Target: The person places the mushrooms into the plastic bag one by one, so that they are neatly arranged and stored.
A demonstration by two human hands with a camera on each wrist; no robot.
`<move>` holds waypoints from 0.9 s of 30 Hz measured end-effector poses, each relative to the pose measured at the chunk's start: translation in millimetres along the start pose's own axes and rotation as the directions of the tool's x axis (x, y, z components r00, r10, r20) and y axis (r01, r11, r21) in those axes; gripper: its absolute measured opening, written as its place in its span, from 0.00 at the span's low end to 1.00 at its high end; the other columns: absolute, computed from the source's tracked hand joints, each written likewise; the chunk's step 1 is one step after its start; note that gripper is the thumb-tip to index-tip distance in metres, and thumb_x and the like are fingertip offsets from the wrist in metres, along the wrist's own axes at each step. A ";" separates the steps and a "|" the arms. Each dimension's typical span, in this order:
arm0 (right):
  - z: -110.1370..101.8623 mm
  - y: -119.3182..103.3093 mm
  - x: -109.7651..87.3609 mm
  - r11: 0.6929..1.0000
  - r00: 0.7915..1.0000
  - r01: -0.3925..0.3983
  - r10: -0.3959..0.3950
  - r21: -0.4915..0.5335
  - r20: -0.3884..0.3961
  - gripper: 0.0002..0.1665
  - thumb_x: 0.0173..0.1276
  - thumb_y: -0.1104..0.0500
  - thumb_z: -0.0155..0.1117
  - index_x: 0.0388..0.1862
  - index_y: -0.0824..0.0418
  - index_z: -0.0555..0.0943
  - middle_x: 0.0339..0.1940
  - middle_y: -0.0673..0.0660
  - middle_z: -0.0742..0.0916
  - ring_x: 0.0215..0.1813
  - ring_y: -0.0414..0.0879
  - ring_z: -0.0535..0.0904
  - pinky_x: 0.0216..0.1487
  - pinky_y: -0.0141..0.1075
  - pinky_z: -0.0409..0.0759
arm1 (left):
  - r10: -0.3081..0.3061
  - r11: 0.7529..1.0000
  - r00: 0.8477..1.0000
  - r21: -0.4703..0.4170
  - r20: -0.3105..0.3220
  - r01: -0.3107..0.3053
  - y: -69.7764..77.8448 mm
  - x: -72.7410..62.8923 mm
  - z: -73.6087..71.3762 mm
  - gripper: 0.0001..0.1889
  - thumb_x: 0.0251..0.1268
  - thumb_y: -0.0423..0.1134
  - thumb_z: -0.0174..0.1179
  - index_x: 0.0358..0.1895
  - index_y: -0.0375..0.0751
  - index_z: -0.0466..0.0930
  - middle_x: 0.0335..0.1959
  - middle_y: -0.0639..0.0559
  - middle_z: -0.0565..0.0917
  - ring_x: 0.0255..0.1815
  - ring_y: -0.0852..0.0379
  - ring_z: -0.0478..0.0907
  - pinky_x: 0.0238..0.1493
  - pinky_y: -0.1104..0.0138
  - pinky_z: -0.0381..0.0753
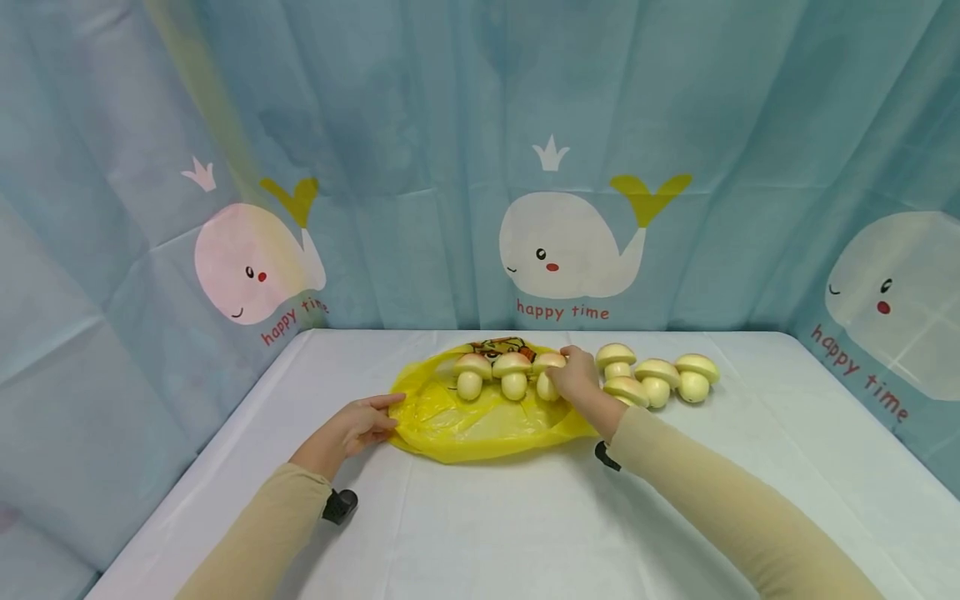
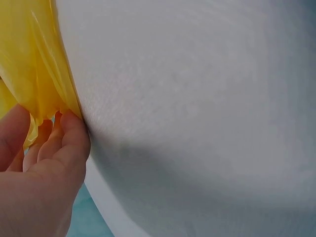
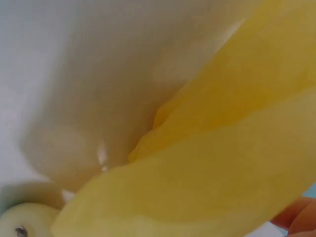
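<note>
A yellow plastic bag (image 1: 465, 433) lies spread on the table with its mouth open. My left hand (image 1: 357, 425) holds its left edge; in the left wrist view the plastic (image 2: 42, 64) sits between thumb and fingers. Three cream toy mushrooms stand in a row in the bag: a left one (image 1: 470, 377), a middle one (image 1: 513, 375) and a right one (image 1: 547, 385). My right hand (image 1: 579, 379) reaches over the bag's right side and grips the right mushroom, partly covering it. In the right wrist view, yellow plastic (image 3: 197, 177) hides most of that hand.
Several more toy mushrooms (image 1: 657, 382) stand clustered on the white table (image 1: 510, 533), right of the bag by my right wrist. A dark patterned piece (image 1: 502, 347) shows at the bag's back edge. Blue whale-print curtains (image 1: 420, 167) hang behind and at the sides.
</note>
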State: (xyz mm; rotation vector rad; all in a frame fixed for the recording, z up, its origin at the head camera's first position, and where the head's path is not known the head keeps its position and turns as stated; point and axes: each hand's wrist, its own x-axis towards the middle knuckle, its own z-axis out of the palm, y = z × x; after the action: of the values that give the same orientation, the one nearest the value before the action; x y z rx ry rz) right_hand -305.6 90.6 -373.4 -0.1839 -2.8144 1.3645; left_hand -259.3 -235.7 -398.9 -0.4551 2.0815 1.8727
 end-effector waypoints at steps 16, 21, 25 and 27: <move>10.1 -6.4 -2.7 0.994 0.998 0.062 -0.060 -0.086 0.023 0.31 0.66 0.65 0.64 0.67 0.67 0.71 0.67 0.67 0.73 0.67 0.60 0.67 0.62 0.49 0.69 | -0.002 1.000 1.000 -0.017 0.013 0.003 1.5 -1.3 -0.3 0.30 0.66 0.20 0.54 0.71 0.34 0.65 0.73 0.35 0.59 0.56 0.47 0.70 0.55 0.60 0.73; 0.4 -9.0 -6.4 0.993 0.995 0.082 -0.077 -0.085 0.058 0.31 0.65 0.65 0.65 0.67 0.66 0.72 0.68 0.68 0.71 0.69 0.61 0.65 0.63 0.49 0.69 | 0.000 1.000 1.000 -0.017 0.019 0.000 0.9 -0.5 -0.7 0.29 0.66 0.20 0.53 0.71 0.34 0.64 0.73 0.35 0.58 0.56 0.47 0.69 0.55 0.60 0.72; -11.2 -13.2 -7.1 0.989 0.990 0.120 -0.112 -0.091 0.086 0.29 0.67 0.63 0.66 0.66 0.65 0.73 0.67 0.67 0.73 0.68 0.61 0.65 0.64 0.50 0.68 | -0.002 1.000 1.000 -0.023 0.016 0.002 0.8 -0.3 -0.3 0.29 0.66 0.19 0.53 0.71 0.34 0.65 0.73 0.35 0.58 0.55 0.47 0.69 0.55 0.60 0.72; -15.9 -14.7 -5.2 0.982 0.984 0.156 -0.144 -0.108 0.108 0.28 0.67 0.60 0.66 0.66 0.63 0.74 0.66 0.66 0.74 0.67 0.62 0.66 0.63 0.52 0.68 | -0.005 1.000 1.000 -0.024 0.014 0.005 0.8 -0.4 0.2 0.29 0.66 0.19 0.53 0.71 0.34 0.65 0.73 0.35 0.59 0.54 0.47 0.70 0.55 0.60 0.73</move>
State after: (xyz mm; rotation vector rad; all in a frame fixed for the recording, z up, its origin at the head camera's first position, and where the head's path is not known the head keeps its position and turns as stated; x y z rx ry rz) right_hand -301.0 93.5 -351.7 0.0979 -2.9212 1.2128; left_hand -259.3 -235.5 -398.0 -0.4513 2.0500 1.8943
